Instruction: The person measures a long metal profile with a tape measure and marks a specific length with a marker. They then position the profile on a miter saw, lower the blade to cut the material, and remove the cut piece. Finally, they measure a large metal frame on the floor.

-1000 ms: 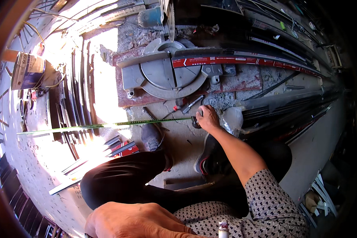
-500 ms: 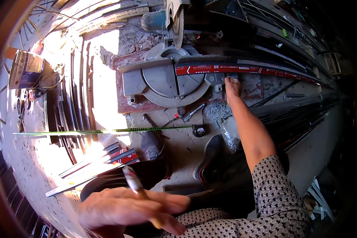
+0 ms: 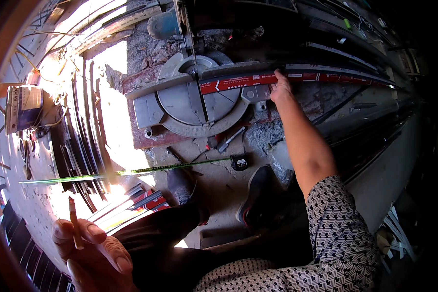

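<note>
My left hand is raised at the lower left, with a lit-looking cigarette pinched between its fingers. Reaching forward, my right hand is closed around a long dark profile with a red printed film. That profile lies along the fence of a mitre saw, its left end on the round grey saw table, near the slot. Above the table's back, the circular blade stands raised. In front of the saw, an extended tape measure lies on the floor, its green blade stretching left.
A marker and a dark tool lie before the saw. Dark strips and red-filmed offcuts are at left, near a bucket. Long dark profiles occupy the right. My shoes are close to the tape.
My left hand has swung left with the cigarette and turned its fingertips up. My right hand has shifted up onto the red-filmed profile. The whole view has moved slightly.
</note>
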`<state>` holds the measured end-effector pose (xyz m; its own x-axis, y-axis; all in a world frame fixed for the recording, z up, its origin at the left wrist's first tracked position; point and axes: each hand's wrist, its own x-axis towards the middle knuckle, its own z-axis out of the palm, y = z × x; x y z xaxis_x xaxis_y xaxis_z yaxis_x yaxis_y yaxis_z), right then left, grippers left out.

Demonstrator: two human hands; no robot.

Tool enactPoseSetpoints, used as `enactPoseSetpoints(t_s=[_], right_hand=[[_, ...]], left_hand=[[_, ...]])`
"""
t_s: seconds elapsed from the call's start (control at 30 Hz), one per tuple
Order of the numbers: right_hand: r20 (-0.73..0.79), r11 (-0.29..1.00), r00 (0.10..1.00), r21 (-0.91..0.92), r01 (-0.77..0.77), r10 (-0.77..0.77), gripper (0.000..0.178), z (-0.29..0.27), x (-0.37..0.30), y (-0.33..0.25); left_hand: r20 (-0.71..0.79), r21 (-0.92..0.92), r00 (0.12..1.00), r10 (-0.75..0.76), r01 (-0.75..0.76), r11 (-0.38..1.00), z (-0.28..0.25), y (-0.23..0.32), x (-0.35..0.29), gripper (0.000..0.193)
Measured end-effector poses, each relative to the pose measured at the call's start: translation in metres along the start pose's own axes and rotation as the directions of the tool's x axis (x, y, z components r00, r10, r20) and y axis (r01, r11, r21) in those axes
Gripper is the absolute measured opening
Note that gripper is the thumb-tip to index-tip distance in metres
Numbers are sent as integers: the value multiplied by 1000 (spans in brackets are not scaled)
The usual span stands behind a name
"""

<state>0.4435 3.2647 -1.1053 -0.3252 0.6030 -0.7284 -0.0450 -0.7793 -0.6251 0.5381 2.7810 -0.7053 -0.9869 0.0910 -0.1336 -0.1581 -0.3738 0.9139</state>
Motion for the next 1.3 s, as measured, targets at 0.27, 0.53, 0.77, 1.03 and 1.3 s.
enactPoseSetpoints(t_s=[0.27, 0.53, 0.77, 1.03, 1.3], right_hand=[[121, 997, 993, 80, -6, -3, 53, -23, 4, -2], [109, 995, 993, 95, 28, -38, 43, -70, -29, -1], [-19, 999, 1000, 32, -12, 12, 56, -114, -41, 17], [-26, 1000, 1000, 30, 7, -6, 57, -144, -29, 21], [31, 998, 999, 47, -38, 36, 59, -136, -37, 33]], left_hand=[[28, 45, 998, 48, -49, 998, 4, -2, 5, 44], [267, -33, 961, 67, -60, 998, 0, -6, 7, 48], [187, -150, 981, 46, -17, 988, -16, 0, 2, 53], [320, -85, 947, 30, -3, 996, -17, -2, 7, 52], [285, -37, 958, -16, 28, 999, -14, 6, -3, 59]])
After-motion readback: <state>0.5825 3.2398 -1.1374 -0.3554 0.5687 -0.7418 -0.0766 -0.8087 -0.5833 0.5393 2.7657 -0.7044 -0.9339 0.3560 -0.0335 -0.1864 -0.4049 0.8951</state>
